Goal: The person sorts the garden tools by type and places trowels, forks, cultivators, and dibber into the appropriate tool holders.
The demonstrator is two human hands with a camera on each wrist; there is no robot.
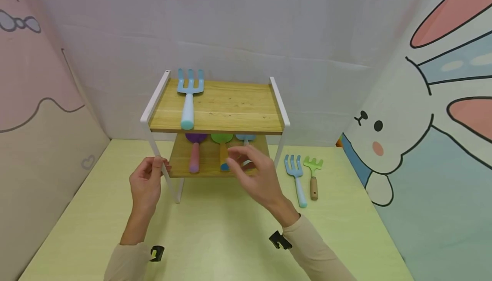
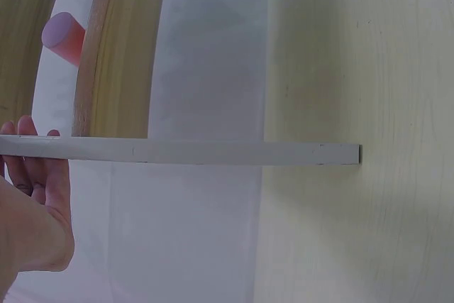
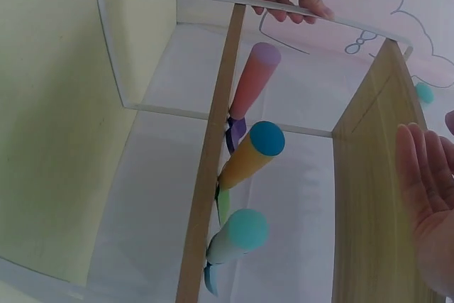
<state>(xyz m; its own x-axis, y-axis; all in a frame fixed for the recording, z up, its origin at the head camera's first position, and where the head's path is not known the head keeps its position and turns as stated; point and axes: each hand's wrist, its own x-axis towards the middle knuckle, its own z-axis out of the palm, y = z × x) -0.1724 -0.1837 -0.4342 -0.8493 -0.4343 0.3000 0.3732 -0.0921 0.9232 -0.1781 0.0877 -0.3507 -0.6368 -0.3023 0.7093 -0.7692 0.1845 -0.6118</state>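
A two-tier wooden shelf (image 1: 230,110) with white metal legs stands on the table. My left hand (image 1: 147,185) holds its left front leg (image 2: 213,151), thumb in front and fingers behind. In front of the lower board, my right hand (image 1: 255,174) hovers with relaxed, slightly bent fingers and nothing in them; the right wrist view shows this hand (image 3: 429,204) beside the upper board. On the lower board lie a purple tool with a pink handle (image 3: 257,79), a green one with an orange handle (image 3: 248,157) and a light blue one (image 3: 240,235). Their far ends are partly hidden.
A light blue hand fork (image 1: 188,101) lies on the upper board, at its left. On the table to the right of the shelf are another blue fork (image 1: 296,180) and a small green rake (image 1: 313,180) with a wooden handle. Printed cloth walls (image 1: 423,153) enclose the table.
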